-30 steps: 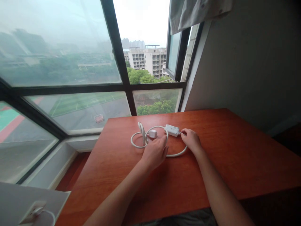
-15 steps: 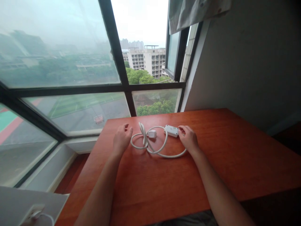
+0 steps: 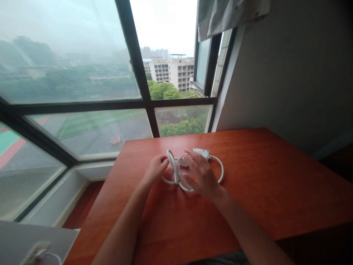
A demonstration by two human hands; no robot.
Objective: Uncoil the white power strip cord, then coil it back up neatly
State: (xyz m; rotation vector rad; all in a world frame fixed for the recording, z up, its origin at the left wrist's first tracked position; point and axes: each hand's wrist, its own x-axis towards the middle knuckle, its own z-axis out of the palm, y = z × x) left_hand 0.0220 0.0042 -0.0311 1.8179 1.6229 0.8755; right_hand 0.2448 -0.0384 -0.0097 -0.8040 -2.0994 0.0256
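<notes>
A white power strip lies on the brown table, partly behind my right hand. Its white cord is looped in front of it, with one bundle of loops standing up. My left hand has its fingers curled against the left side of that bundle, and they look closed on the cord. Held over the loops from the right, my right hand has its fingers apart and nothing visibly gripped. The white plug is partly covered by the cord and the right fingers.
The wooden table reaches to a dark-framed window, whose right pane stands ajar. A grey wall rises on the right. At lower left, a wall socket has a white plug and cable in it.
My right hand has left the end of the power strip and come left over the cord loops. My left hand has moved right to the cord, and the loops have shifted slightly.
</notes>
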